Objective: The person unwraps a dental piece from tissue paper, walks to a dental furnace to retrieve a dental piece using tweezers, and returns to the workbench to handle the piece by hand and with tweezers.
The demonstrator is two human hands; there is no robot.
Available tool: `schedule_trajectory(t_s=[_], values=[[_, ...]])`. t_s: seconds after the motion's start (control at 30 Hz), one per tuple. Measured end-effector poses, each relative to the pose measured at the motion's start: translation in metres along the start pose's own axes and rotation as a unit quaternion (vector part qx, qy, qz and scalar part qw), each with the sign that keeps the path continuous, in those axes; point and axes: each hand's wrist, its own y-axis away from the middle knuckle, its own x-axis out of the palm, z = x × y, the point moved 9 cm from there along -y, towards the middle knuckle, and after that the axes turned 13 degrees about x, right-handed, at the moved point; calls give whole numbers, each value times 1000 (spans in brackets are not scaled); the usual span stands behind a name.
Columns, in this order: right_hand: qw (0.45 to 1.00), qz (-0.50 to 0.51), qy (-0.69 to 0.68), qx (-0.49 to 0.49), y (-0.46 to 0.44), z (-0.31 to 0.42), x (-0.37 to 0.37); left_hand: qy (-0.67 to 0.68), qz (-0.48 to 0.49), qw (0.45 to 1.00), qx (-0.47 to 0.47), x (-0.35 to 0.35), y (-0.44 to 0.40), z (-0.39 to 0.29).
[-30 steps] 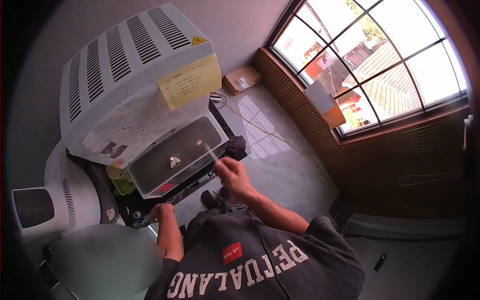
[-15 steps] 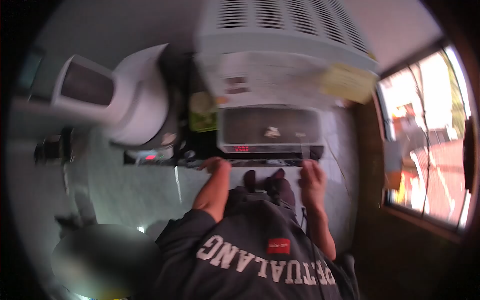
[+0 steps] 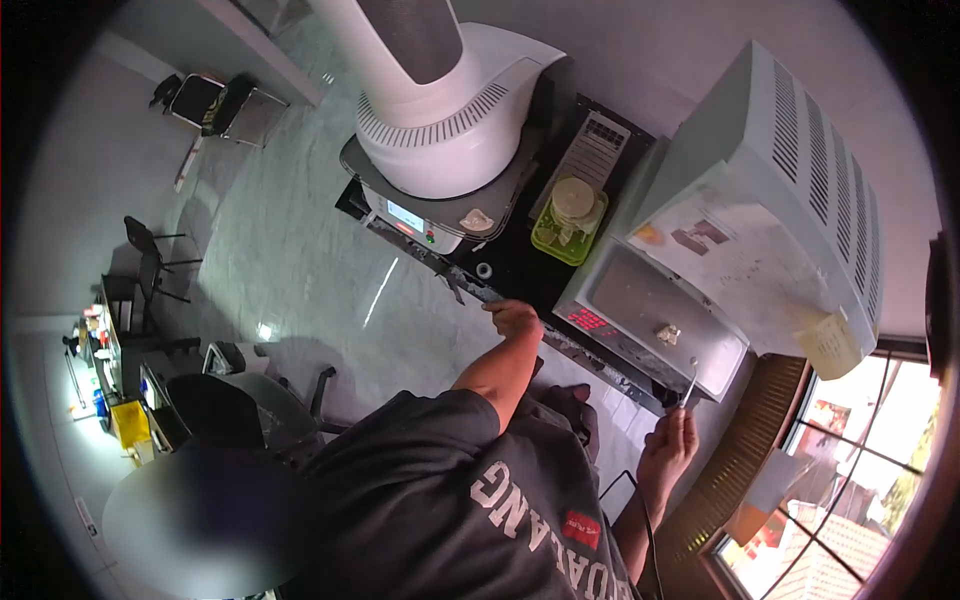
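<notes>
The right hand [image 3: 668, 447] has its fingers closed around a slim tool [image 3: 690, 383], gripping its near end; the far tip points away from the person, toward the right end of a shallow tray [image 3: 635, 288]. Whether the tip touches the tray I cannot tell. A small pale piece [image 3: 668, 333] lies in the tray, near the tip but apart from it. The tray sits under the raised hood [image 3: 755, 130] of a grey machine, with a red digital display [image 3: 587, 318] on its front left.

The left hand [image 3: 515, 318] is at the front edge of the black desk [image 3: 520, 268], its fingers partly curled; I cannot tell whether they grip anything. Just beyond it on the desk is a small ring [image 3: 484, 270]. A green basket [image 3: 560, 246] holding a round pale tub [image 3: 573, 198] stands between the grey machine and a white machine [image 3: 440, 150].
</notes>
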Motion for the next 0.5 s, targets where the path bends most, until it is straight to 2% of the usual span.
schedule_trajectory(t_s=[0.07,0.17,0.3,0.4,0.5], values=[[999,-30,-20,-21,-2,7,-4,-32,-23,998,39,3,-6,-2],[990,-120,-60,-54,-13,22,-30,13,-15,1000,12,-3,3,-5],[1000,7,1,2,2,4,11,7,-23,999,32,16,-14,9],[992,-106,-42,-45,-8,20,-16,4,-14,1000,27,6,-7,0],[999,-28,-5,-15,-6,10,-2,10,-16,1000,14,6,-6,2]])
